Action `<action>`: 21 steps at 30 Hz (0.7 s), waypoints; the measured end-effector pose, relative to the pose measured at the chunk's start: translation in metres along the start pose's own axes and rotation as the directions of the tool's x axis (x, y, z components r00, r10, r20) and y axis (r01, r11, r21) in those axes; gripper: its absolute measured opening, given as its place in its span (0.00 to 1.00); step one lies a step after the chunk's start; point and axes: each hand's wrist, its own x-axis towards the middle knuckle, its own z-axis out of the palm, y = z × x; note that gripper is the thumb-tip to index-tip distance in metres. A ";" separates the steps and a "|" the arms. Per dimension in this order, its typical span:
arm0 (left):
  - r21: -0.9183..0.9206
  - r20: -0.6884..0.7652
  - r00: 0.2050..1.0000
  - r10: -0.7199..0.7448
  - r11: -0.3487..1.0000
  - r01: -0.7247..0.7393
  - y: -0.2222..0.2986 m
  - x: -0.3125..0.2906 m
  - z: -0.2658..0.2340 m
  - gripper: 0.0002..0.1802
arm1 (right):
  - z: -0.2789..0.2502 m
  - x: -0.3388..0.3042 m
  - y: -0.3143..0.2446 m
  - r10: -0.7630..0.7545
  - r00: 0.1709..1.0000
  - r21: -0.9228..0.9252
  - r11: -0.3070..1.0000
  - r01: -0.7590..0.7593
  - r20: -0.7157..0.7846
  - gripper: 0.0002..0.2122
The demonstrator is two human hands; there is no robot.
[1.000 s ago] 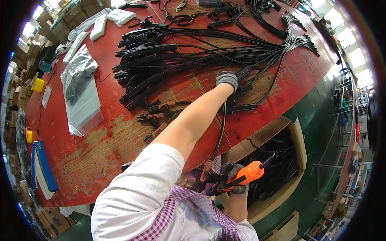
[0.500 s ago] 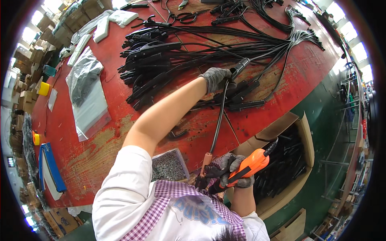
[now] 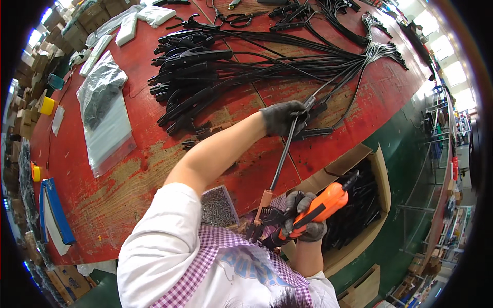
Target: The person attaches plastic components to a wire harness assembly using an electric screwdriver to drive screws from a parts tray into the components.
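My left hand (image 3: 284, 118), in a dark grey glove, is closed around a black cable (image 3: 284, 161) beside a pile of similar leads; the fingertips are partly hidden. From that grip the cable runs down to a copper-coloured metal piece (image 3: 264, 201) with a spring near my apron. My right hand (image 3: 311, 231), gloved too, grips an orange power screwdriver (image 3: 326, 201), its black tip pointing up and right. Black jaw parts lie against the right-hand fingers. Many black handles (image 3: 179, 72) with cables (image 3: 308, 49) fan across the red table (image 3: 154, 169).
A clear box of screws (image 3: 218, 205) stands at the table's near edge. To the right, an open cardboard box (image 3: 381, 205) holds black parts. Plastic bags (image 3: 108, 133) and a blue-and-white holder (image 3: 57, 215) lie on the left. Pliers (image 3: 239, 19) rest at the far side.
My left hand has moved slightly down and toward me along the lead, and the black handle end has come lower with it. The right hand still holds the screwdriver.
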 end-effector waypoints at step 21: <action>0.127 -0.235 0.912 0.337 0.940 -0.315 -0.147 -0.173 0.002 0.15 | -0.018 0.038 0.030 0.207 0.937 0.037 0.978 -0.205 -0.281 0.19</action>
